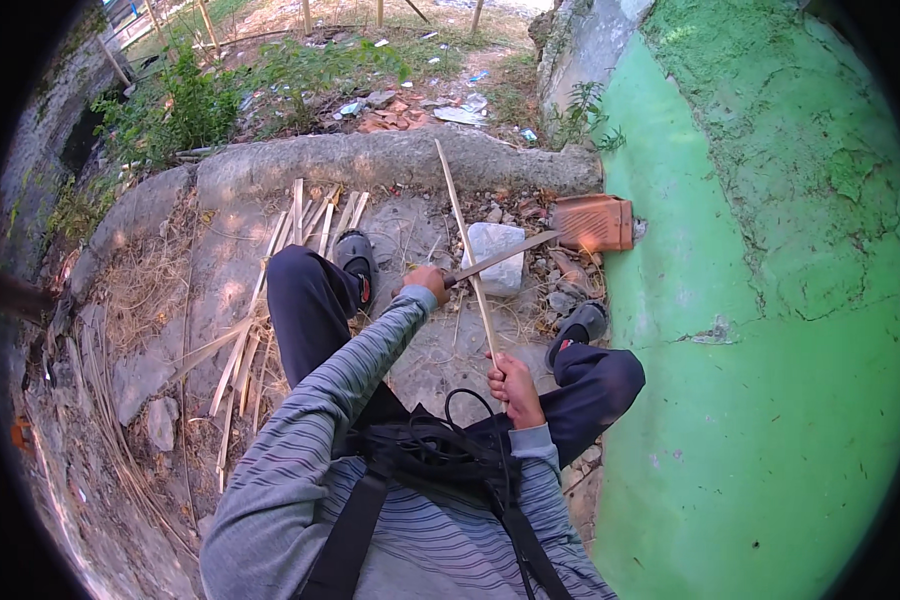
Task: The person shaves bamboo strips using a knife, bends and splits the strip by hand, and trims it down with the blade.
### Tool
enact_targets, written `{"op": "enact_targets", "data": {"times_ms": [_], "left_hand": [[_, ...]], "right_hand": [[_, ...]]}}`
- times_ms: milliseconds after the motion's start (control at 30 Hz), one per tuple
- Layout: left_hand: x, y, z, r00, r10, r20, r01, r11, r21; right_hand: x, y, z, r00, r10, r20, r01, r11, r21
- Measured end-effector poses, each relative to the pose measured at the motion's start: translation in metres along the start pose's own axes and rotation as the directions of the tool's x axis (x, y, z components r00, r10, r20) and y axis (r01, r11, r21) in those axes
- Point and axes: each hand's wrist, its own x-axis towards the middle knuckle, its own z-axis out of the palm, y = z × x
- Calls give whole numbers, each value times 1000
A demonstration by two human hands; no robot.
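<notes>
My left hand point(427, 283) is closed round the handle of a long knife point(520, 250), its blade pointing right and away from me. My right hand point(515, 390) grips the near end of a thin pale wooden strip, apparently bamboo point(453, 195). The strip slants away from me, its far end leaning a little left. Knife and strip cross above a whitish stone block point(495, 262) lying between my feet. In this view the blade's tip reaches an orange hollow brick point(592, 222) by the wall.
Several split strips point(238, 365) lie beside and behind my left leg. A green plastered wall point(710, 420) rises close on my right. Beyond my feet runs a low concrete kerb point(370, 160), with plants point(185, 110) and litter past it. Rubble point(560, 300) lies near my right shoe.
</notes>
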Motion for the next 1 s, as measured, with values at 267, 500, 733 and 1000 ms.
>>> {"op": "enact_targets", "data": {"times_ms": [267,500,733,1000], "left_hand": [[-19,11,-8,996,69,52,-70,997,20],[8,-14,-13,996,-83,-21,82,996,-25],[-3,-10,3,998,-37,-50,35,999,-37],[-8,-19,13,998,-54,25,54,999,4]], "right_hand": [[6,-10,-1,1000,4,-2,-4,1000,11],[-53,-7,3,999,40,-17,-40,999,-28],[-55,-3,-4,999,40,-16,-41,997,-68],[-100,-3,-3,998,60,-29,-62,993,-98]]}}
